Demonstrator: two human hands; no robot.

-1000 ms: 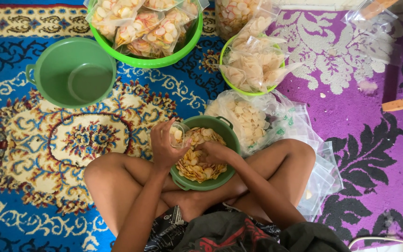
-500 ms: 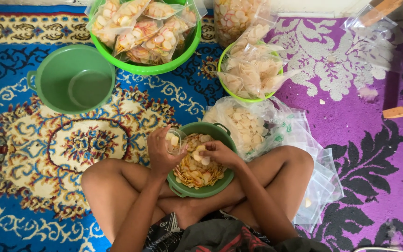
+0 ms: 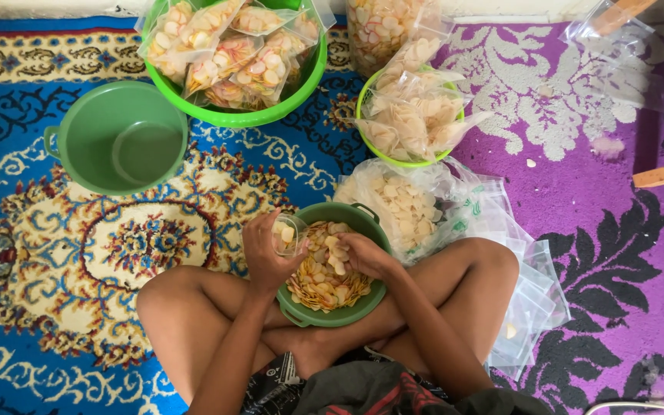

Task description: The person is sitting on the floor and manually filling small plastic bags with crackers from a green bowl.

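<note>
Green plastic basin of raw pale-and-orange crackers [image 3: 330,296] sits in the lap, wedged between crossed legs. Left hand [image 3: 264,250] is clenched round a small clear plastic bag [image 3: 287,233], its mouth just above the basin rim. Right hand [image 3: 363,255], fingers pinched on a few chips, hovers over the pile. Risks, my read: bag mouth is narrow and floppy, so chips miss and drop on the patterned carpet [image 3: 55,253]; a leg shift tips the basin.

Smooth matt green plastic basin [image 3: 363,303] – thin, glossy clear plastic bag [image 3: 288,234] – on rough woven pile carpet [image 3: 55,253]
</note>
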